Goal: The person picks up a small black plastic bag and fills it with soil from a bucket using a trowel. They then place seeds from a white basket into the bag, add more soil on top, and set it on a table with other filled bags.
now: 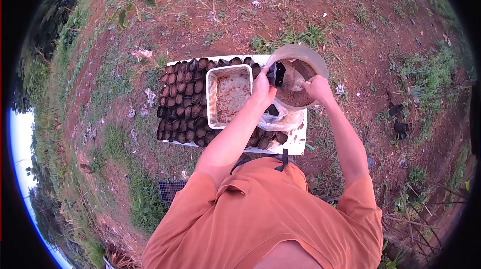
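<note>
Black nursery pot (276, 74) sits clamped in the left hand (262, 87) over a soil-filled bowl (300, 53); right hand (317, 87), grip curled, touches soil (295, 97).

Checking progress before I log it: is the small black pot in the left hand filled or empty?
Cannot tell. The black pot, held by the left hand over the soil bowl, is too small to see inside.

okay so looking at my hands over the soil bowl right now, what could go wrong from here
The small black pot in your left hand hangs at the bowl rim, so soil could spill onto the filled pots or the seed tray. The bowl sits at the white board's corner and might tip.
</note>
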`<state>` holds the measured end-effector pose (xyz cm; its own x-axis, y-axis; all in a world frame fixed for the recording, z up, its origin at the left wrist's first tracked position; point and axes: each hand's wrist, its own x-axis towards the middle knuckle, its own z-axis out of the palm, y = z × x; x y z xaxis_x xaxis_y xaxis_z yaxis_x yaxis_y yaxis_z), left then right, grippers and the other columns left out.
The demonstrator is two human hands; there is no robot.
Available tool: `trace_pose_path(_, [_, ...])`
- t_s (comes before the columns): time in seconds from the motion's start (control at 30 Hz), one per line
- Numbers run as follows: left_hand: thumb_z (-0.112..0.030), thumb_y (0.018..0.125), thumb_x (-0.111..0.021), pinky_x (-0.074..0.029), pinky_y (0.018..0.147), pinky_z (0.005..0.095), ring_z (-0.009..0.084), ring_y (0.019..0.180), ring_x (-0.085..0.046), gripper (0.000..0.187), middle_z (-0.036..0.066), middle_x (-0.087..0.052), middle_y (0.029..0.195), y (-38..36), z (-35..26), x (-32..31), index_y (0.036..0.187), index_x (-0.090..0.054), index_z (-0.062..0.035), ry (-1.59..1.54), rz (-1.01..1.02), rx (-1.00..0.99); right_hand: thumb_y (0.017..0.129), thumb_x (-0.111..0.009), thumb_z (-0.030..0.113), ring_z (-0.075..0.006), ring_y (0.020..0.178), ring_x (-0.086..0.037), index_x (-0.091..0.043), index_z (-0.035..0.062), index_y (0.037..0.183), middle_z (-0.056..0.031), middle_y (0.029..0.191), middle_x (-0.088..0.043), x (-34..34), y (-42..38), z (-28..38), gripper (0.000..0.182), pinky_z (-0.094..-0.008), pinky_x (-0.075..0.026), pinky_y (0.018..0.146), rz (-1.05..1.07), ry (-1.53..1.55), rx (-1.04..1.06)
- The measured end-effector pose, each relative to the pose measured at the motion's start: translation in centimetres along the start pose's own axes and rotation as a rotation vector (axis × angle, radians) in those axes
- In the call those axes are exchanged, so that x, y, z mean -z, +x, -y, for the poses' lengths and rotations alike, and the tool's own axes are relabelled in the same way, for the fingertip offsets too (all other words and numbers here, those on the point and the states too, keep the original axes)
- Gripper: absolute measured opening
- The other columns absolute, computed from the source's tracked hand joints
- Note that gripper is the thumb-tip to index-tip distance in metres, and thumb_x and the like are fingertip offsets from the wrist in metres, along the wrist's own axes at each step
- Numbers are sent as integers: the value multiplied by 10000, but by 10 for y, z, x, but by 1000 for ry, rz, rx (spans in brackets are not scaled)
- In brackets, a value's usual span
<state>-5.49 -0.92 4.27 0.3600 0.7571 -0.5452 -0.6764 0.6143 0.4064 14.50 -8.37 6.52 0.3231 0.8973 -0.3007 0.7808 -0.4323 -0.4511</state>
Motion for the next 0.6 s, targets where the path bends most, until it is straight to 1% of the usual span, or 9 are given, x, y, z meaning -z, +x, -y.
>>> trace_pose_path(0.17, [-183, 1038, -349, -590, 758, 406, 228, 896, -653, 271, 124, -625, 1037, 11, 14, -13, 1188, -505, -21, 27, -97, 89, 829, -725, 366, -314, 757, -716, -750, -12, 904, -206, 729, -698, 29, -17, -3, 386, -394, -551, 753, -11, 104, -30])
trace_pose_path(0.23, [-174, 1042, -323, -584, 747, 412, 227, 899, -652, 283, 130, -615, 1066, 17, 20, -18, 1191, -511, -23, 74, -258, 58, 832, -722, 355, -301, 730, -714, -750, -15, 895, -193, 716, -697, 43, -26, -3, 377, -394, -547, 731, -21, 112, -48])
trace_pose_path(0.3, [-176, 1027, -337, -586, 725, 399, 222, 888, -653, 295, 120, -606, 1104, 17, 23, -27, 1208, -520, -32, 97, -297, 45, 838, -717, 360, -275, 703, -708, -751, -15, 885, -164, 692, -693, 53, -29, -9, 379, -384, -543, 712, -15, 114, -51])
trace_pose_path(0.37, [-191, 1004, -367, -583, 726, 383, 211, 898, -657, 325, 106, -601, 1135, 14, 23, -40, 1244, -519, -34, 255, -420, -18, 845, -711, 361, -241, 673, -695, -750, -15, 874, -141, 677, -686, 60, -31, -16, 379, -376, -536, 691, -11, 141, -44])
trace_pose_path(0.4, [-191, 1004, -367, -583, 726, 383, 211, 898, -657, 325, 106, -601, 1135, 20, 26, -38, 1244, -519, -34, 250, -417, -16, 845, -711, 361, -241, 673, -695, -750, -15, 874, -141, 677, -686, 65, -33, -17, 379, -376, -536, 691, -12, 135, -45])
trace_pose_path(0.47, [-225, 983, -389, -564, 726, 368, 200, 898, -658, 366, 95, -609, 1135, 44, 37, -24, 1258, -536, -33, 333, -518, -76, 850, -707, 365, -213, 644, -674, -753, -8, 869, -124, 662, -679, 79, -39, -16, 377, -364, -524, 663, -1, 158, -58])
trace_pose_path(0.5, [-225, 983, -389, -564, 726, 368, 200, 898, -658, 366, 95, -609, 1135, 57, 42, -14, 1258, -536, -33, 329, -517, -74, 850, -707, 365, -213, 644, -674, -753, -8, 869, -124, 662, -679, 87, -40, -16, 377, -364, -524, 663, -1, 153, -58])
trace_pose_path(0.57, [-261, 985, -381, -522, 795, 372, 204, 942, -643, 390, 104, -622, 1128, 76, 51, 2, 1227, -575, -25, 433, -421, -47, 827, -717, 413, -286, 696, -701, -760, 9, 834, -166, 692, -692, 100, -44, -16, 406, -401, -540, 721, 30, 154, -72])
trace_pose_path(0.6, [-261, 985, -381, -522, 795, 372, 204, 942, -643, 390, 104, -622, 1128, 71, 52, -4, 1227, -575, -25, 430, -420, -43, 827, -717, 413, -286, 696, -701, -760, 9, 834, -166, 692, -692, 103, -44, -18, 406, -401, -540, 721, 30, 150, -75])
